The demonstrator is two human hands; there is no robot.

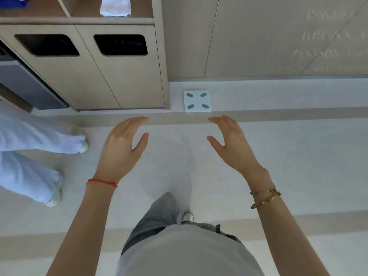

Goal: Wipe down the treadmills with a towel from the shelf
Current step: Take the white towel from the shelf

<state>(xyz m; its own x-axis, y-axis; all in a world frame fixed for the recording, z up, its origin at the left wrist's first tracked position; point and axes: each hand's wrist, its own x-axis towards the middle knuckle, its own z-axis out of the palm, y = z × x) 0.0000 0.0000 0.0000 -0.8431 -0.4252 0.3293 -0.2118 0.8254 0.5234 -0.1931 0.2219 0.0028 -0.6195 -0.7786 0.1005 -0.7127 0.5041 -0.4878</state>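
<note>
The pale floor [278,156] runs to a wooden cabinet [119,76], whose top is cut off by the frame; no treadmill shows. To the cabinet's left, a second person's legs [29,156] are cropped above the knee. On the cabinet's shelf [79,19] lies a white towel [115,6], partly cut off. Right of the cabinet's base sits a scale [197,101]. In front of the cabinet, the left hand [123,148] and right hand [233,146] hover with fingers spread, holding nothing.

Both empty hands, left hand [121,145] and right hand [232,144], face the towel [115,6] shelf [79,20].
</note>
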